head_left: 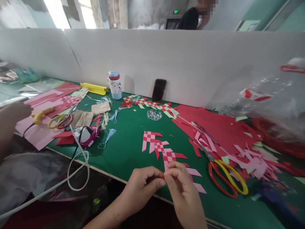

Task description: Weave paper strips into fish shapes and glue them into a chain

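My left hand (140, 187) and my right hand (183, 190) meet at the green table's near edge, fingertips pinched together on a tiny red piece (163, 174) too small to name. Just beyond my fingers lies a chain of woven red-and-pink paper fish (164, 151), running from the table's middle toward my right hand. Red-and-yellow-handled scissors (226, 176) lie to the right of my right hand, blades pointing away.
Red paper sheets and pink scraps (221, 127) cover the right side. A small dish of googly eyes (154, 114), a phone (159, 90) and a bottle (115, 85) stand by the white partition. At left are pink paper, a glue gun (41, 114), other scissors (62, 120) and another person's hand (14, 111).
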The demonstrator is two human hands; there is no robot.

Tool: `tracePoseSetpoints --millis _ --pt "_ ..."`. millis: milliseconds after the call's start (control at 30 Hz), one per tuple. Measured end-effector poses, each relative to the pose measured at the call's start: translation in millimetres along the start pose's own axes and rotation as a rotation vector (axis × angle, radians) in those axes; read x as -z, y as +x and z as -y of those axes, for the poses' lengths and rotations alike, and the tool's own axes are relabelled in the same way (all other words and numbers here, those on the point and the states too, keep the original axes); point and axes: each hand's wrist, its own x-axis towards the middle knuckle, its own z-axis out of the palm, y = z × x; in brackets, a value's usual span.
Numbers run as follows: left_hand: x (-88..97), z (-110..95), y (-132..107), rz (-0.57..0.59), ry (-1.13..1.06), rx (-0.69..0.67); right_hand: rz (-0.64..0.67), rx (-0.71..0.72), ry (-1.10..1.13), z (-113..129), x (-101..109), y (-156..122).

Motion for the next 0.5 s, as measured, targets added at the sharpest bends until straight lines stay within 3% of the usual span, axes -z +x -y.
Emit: tracePoseSetpoints --millis 133,500 --pt "-2.6 0.3 -2.1 -0.013 -0.093 0.05 0.029 0.017 0.047 5.2 0.5 0.4" --pt "-10.5 6.0 -5.0 0.011 -0.277 0.11 0.074 -0.107 0.26 6.3 5.9 -6.6"
